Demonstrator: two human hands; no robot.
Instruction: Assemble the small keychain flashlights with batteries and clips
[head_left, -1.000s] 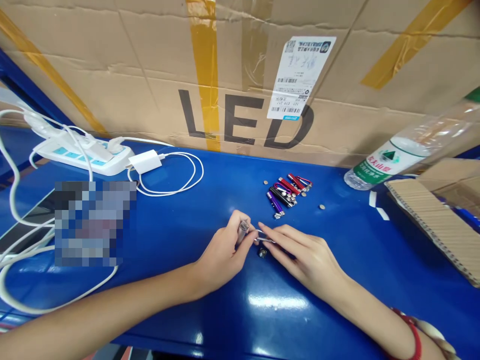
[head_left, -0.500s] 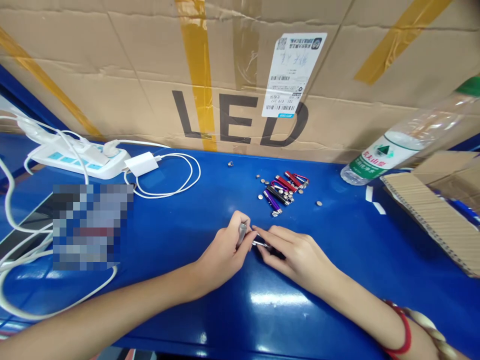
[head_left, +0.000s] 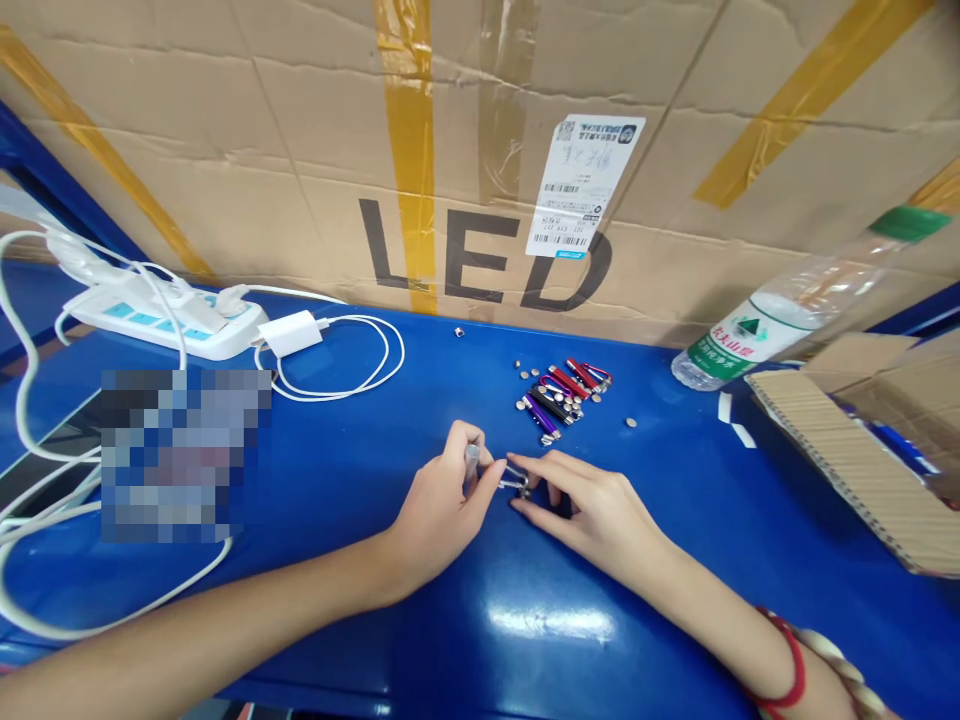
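My left hand is closed around a small silver tube, whose rounded end sticks up between thumb and fingers. A silver carabiner clip extends from its fingertips towards my right hand. The thumb and forefinger of that hand pinch the clip's near end; the other fingers are curled. Whether clip and tube are joined is hidden by my left fingers. Beyond my hands lie small keychain flashlights: purple, black and red. Several button cells are scattered around them.
A large cardboard box stands along the table's back. At right are a leaning water bottle and an open carton. A power strip, a white charger and cables occupy the left, near a blurred-out object.
My right fingertips have drawn slightly away from my left hand, so more of the clip shows. Both hands sit a little further left in the picture; the camera has tilted slightly.
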